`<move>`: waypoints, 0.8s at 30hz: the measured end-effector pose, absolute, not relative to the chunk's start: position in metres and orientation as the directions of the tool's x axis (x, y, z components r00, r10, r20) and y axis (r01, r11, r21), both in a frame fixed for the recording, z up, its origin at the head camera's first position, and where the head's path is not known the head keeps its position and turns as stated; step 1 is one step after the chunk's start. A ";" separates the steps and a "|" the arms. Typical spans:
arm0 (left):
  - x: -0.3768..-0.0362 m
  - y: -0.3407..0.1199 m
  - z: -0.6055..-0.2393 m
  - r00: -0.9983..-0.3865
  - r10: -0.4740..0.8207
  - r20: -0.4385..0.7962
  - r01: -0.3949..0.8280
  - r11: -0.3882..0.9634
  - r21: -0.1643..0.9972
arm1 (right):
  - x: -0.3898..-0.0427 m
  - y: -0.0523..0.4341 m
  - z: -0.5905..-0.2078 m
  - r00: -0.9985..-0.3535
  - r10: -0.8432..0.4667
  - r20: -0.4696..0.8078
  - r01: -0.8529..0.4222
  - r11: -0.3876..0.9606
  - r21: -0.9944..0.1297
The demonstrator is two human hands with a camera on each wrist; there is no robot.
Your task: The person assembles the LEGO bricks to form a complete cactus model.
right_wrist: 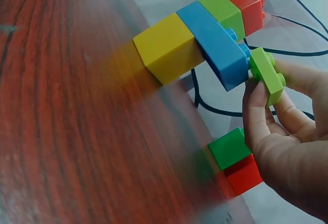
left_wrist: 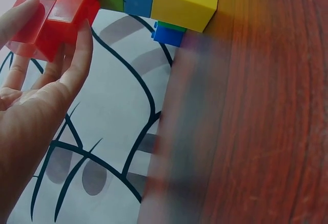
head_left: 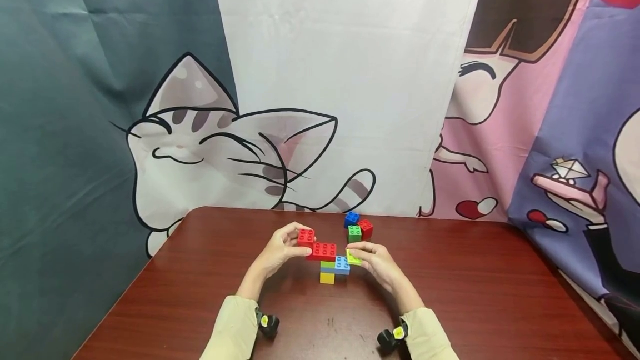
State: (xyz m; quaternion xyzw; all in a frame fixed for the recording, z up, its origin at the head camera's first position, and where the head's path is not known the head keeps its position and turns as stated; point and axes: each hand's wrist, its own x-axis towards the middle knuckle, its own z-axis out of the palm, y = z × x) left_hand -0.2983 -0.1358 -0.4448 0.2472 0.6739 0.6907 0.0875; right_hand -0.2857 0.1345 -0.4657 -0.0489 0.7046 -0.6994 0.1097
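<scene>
A built stack of toy bricks stands on the table, with a yellow brick [head_left: 327, 278] at the bottom and a light blue brick [right_wrist: 212, 44] on it. Above the blue one sits a lime green brick [right_wrist: 223, 13], topped by a long red brick [head_left: 325, 252] that juts left. My left hand [head_left: 278, 250] grips a small red brick [head_left: 306, 236] at the long red brick's left end. Between thumb and fingers, my right hand [head_left: 384, 266] pinches a thin lime green brick [right_wrist: 266, 76], tilted, right at the studded right end of the blue brick.
Behind the stack, a green brick [head_left: 354, 233], a red brick [head_left: 366, 229] and a dark blue brick [head_left: 351, 219] stand close together near the far edge of the brown table [head_left: 450, 271]. A printed cloth [head_left: 350, 71] hangs behind the table.
</scene>
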 end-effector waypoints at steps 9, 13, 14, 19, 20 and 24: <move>-0.298 -0.136 -0.445 -0.864 0.455 0.216 0.203 -0.077 0.976 | -0.284 0.133 -0.466 -0.971 -0.217 -0.101 0.093 0.048 -0.995; -0.298 -0.134 -0.444 -0.868 0.450 0.211 0.200 -0.073 0.977 | -0.283 0.133 -0.464 -0.968 -0.223 -0.113 0.095 0.093 -0.991; -0.298 -0.134 -0.444 -0.869 0.448 0.211 0.200 -0.072 0.977 | -0.283 0.133 -0.464 -0.968 -0.224 -0.117 0.096 0.103 -0.990; -0.298 -0.134 -0.443 -0.872 0.441 0.213 0.202 -0.070 0.977 | -0.284 0.131 -0.463 -0.965 -0.230 -0.127 0.097 0.136 -0.986; -0.298 -0.135 -0.443 -0.872 0.440 0.214 0.204 -0.070 0.977 | -0.285 0.131 -0.463 -0.964 -0.229 -0.132 0.103 0.135 -0.985; -0.298 -0.136 -0.443 -0.875 0.436 0.211 0.206 -0.059 0.977 | -0.286 0.130 -0.464 -0.964 -0.230 -0.134 0.102 0.147 -0.984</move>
